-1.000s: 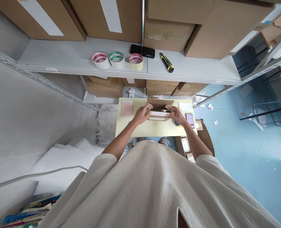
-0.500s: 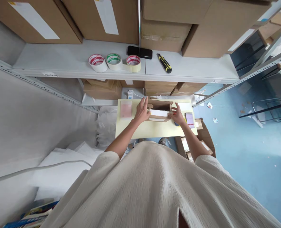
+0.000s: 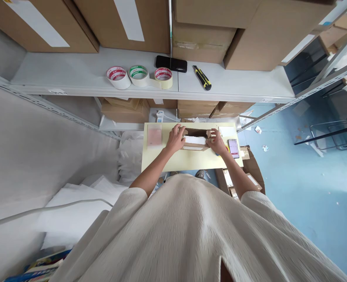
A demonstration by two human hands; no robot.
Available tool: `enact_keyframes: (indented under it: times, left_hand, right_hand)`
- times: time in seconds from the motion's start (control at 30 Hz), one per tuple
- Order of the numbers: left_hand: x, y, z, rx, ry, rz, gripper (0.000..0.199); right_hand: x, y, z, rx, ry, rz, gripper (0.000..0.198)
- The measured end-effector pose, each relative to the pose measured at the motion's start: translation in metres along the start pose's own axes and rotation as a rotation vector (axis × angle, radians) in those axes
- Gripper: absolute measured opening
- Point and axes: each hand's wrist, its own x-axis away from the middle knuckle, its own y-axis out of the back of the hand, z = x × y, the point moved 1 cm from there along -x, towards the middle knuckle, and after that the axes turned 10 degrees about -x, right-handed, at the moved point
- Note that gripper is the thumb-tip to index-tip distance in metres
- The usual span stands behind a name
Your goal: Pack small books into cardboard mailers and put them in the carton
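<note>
A small cardboard box stands on the pale yellow tabletop, its dark inside partly in view. My left hand grips the box's left end, fingers bent over the upper edge. At the opposite end my right hand holds the right side, with a torn-looking cardboard edge by its fingers. A white strip runs along the near top edge; whether it is a flap or something inside, I cannot make out. Just right of my right hand lies a phone with a lit screen.
On the grey shelf ahead lie several things: tape rolls, a black object and a yellow-black utility knife. Large cartons stand behind them. A pinkish flat pack lies at the table's left. An open carton sits below right.
Both hands keep hold of the box. My right hand's fingers have closed in on its right end, and the far rim now sits slightly lower in view.
</note>
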Motion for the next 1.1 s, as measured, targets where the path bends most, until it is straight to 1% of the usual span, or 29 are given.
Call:
enact_keyframes:
  times: [0.07, 0.1, 0.2, 0.27, 0.33, 0.43, 0.5, 0.57, 0.63, 0.67, 0.73, 0.8, 0.93, 1.0, 1.1]
  left_hand:
    - [0.0, 0.0, 0.0, -0.009, -0.003, 0.002, 0.072]
    - [0.0, 0.0, 0.0, -0.018, -0.007, 0.002, 0.072]
    - [-0.001, 0.001, -0.001, -0.056, -0.02, 0.001, 0.073]
    - [0.0, 0.002, -0.001, -0.093, -0.023, 0.007, 0.07]
    - [0.001, 0.002, -0.002, -0.131, -0.02, 0.022, 0.064]
    - [0.007, 0.001, -0.002, -0.174, -0.01, 0.059, 0.05]
    - [0.012, 0.0, -0.005, -0.206, -0.014, 0.068, 0.045]
    - [0.018, -0.003, -0.01, -0.237, -0.056, 0.061, 0.047]
    - [0.023, -0.007, -0.016, -0.25, -0.131, 0.072, 0.051]
    - [0.025, -0.01, -0.02, -0.25, -0.162, 0.086, 0.053]
    - [0.029, -0.017, -0.024, -0.249, -0.186, 0.114, 0.056]
    - [0.031, -0.024, -0.027, -0.252, -0.168, 0.119, 0.058]
    - [0.031, -0.035, -0.029, -0.268, -0.114, 0.106, 0.063]
    - [0.028, -0.04, -0.031, -0.278, -0.092, 0.113, 0.063]
    - [0.022, -0.047, -0.039, -0.29, -0.083, 0.127, 0.061]
  right_hand:
    - [0.002, -0.001, -0.001, 0.013, 0.002, -0.024, 0.092]
    - [0.002, -0.002, -0.003, 0.025, 0.01, -0.029, 0.086]
    - [0.004, -0.005, -0.008, 0.091, 0.056, 0.014, 0.058]
    - [0.005, -0.006, -0.012, 0.122, 0.086, 0.041, 0.049]
    - [0.007, -0.008, -0.016, 0.124, 0.092, 0.012, 0.054]
    - [0.01, -0.009, -0.019, 0.123, 0.074, -0.07, 0.072]
    - [0.013, -0.01, -0.019, 0.146, 0.075, -0.077, 0.077]
    - [0.014, -0.012, -0.016, 0.177, 0.089, -0.05, 0.071]
    - [0.013, -0.013, -0.013, 0.197, 0.095, -0.033, 0.063]
    - [0.013, -0.013, -0.012, 0.197, 0.094, -0.029, 0.061]
    - [0.013, -0.014, -0.013, 0.167, 0.079, -0.026, 0.063]
    - [0.015, -0.011, -0.019, 0.103, 0.037, -0.054, 0.071]
    - [0.025, 0.0, -0.039, 0.015, -0.097, -0.187, 0.085]
    - [0.028, 0.003, -0.046, -0.012, -0.134, -0.191, 0.088]
    - [0.028, 0.004, -0.048, -0.095, -0.132, -0.17, 0.089]
